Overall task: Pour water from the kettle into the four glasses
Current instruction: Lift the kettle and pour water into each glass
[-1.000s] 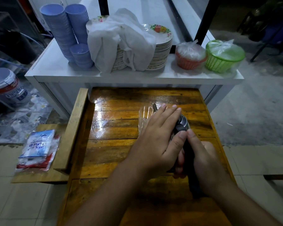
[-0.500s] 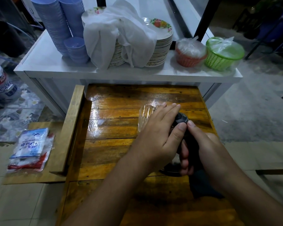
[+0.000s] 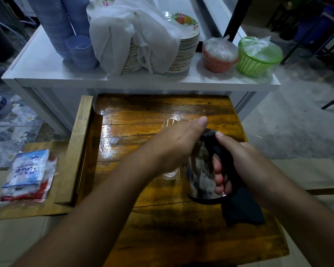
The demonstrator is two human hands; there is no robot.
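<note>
A shiny steel kettle point(image 3: 199, 170) with a black handle hangs tilted forward above the wooden table point(image 3: 143, 108). My right hand point(image 3: 245, 162) is wrapped around the handle. My left hand point(image 3: 177, 143) lies over the kettle's top, fingers stretched forward, hiding the lid and spout. The rim of a clear glass point(image 3: 169, 123) shows just beyond my left hand. The bottom of another glass point(image 3: 170, 174) shows under my left wrist, left of the kettle. Any other glasses are hidden by my hands. The kettle's dark base point(image 3: 241, 209) lies on the table below it.
A white counter point(image 3: 46, 70) stands behind the table with stacked blue bowls point(image 3: 66, 26), plates point(image 3: 183, 53) under a white cloth point(image 3: 123, 35), an orange basket point(image 3: 218, 56) and a green basket point(image 3: 258, 56). A low wooden bench point(image 3: 77, 151) at the left holds a plastic packet point(image 3: 29, 170).
The kettle has come up off its dark base and tipped forward toward the glasses. Both hands stayed on it, and more of the steel body now shows.
</note>
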